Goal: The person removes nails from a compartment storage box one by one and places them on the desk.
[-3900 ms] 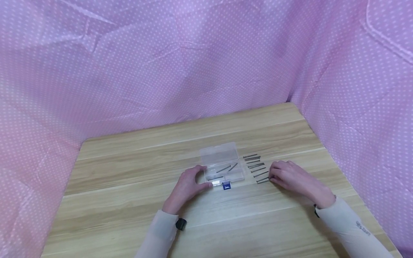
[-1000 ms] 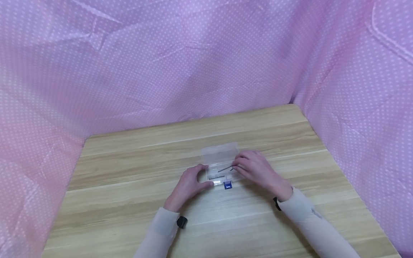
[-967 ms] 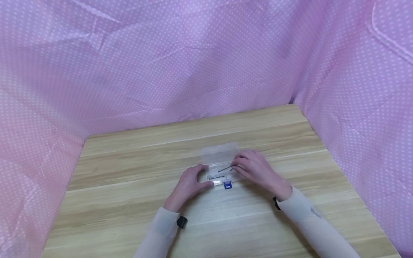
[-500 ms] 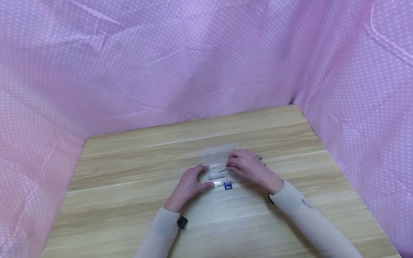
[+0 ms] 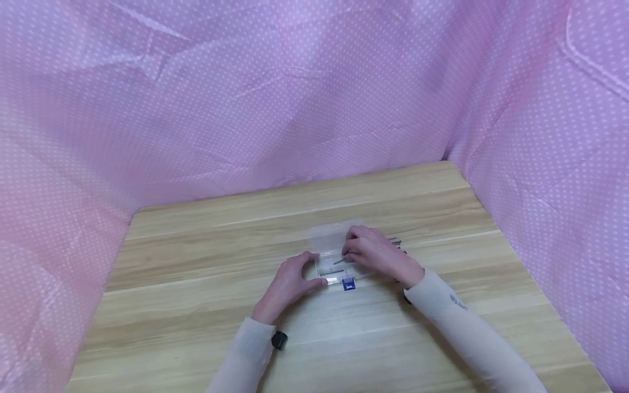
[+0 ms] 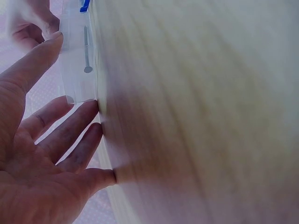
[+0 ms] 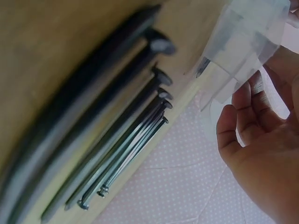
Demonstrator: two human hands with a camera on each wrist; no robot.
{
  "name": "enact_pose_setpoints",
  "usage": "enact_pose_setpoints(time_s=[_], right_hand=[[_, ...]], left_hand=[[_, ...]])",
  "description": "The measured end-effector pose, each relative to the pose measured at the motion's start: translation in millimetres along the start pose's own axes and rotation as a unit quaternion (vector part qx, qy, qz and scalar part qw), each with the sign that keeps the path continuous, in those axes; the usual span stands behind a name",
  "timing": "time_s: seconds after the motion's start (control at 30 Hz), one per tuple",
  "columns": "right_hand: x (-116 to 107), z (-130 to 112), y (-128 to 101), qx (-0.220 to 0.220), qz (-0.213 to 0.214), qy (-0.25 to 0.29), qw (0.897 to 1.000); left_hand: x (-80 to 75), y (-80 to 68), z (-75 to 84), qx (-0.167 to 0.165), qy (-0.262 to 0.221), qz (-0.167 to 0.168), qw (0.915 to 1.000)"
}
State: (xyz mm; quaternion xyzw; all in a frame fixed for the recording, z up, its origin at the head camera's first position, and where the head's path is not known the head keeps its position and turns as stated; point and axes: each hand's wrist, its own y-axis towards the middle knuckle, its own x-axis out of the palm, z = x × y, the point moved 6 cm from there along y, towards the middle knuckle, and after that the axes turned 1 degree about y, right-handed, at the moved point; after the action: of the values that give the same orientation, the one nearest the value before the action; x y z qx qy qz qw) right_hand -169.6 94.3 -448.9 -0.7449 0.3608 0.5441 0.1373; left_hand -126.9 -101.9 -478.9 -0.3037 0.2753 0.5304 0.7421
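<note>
A clear plastic box (image 5: 326, 262) with its lid (image 5: 328, 236) folded back lies on the table; a blue label tab (image 5: 348, 284) hangs at its front. My left hand (image 5: 287, 280) grips the box's left end, thumb at the front corner and index finger at the rear; in the left wrist view, the other fingers are spread beside it. One nail (image 6: 87, 51) lies in the front compartment. Over the box, my right hand (image 5: 372, 250) pinches what looks like a nail (image 5: 339, 261), mostly hidden by the fingers.
Several nails (image 7: 117, 140) lie in a row on the table right of the box, partly hidden behind my right hand in the head view. The wooden tabletop (image 5: 206, 262) is bordered by pink dotted cloth (image 5: 275, 109) at the back and sides.
My right hand has come from the nail row to the box, then shifted slightly left over it during the last second. My left hand stays at the box's left end.
</note>
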Motion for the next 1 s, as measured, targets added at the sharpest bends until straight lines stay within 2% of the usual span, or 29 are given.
enact_pose_setpoints(time_s=[0.37,0.73,1.0], right_hand=[[2.0,1.8,2.7,0.007,-0.011,-0.005,1.0],[5.5,1.7,5.9,-0.009,-0.017,-0.039,0.999],[5.6,1.4,9.3,-0.025,-0.024,-0.046,0.998]], left_hand=[[2.1,0.4,-1.6,-0.006,-0.001,-0.002,1.0],[1.2,-0.2,-0.8,-0.003,-0.001,0.001,1.0],[2.0,0.6,-0.9,-0.014,0.003,-0.003,0.9999]])
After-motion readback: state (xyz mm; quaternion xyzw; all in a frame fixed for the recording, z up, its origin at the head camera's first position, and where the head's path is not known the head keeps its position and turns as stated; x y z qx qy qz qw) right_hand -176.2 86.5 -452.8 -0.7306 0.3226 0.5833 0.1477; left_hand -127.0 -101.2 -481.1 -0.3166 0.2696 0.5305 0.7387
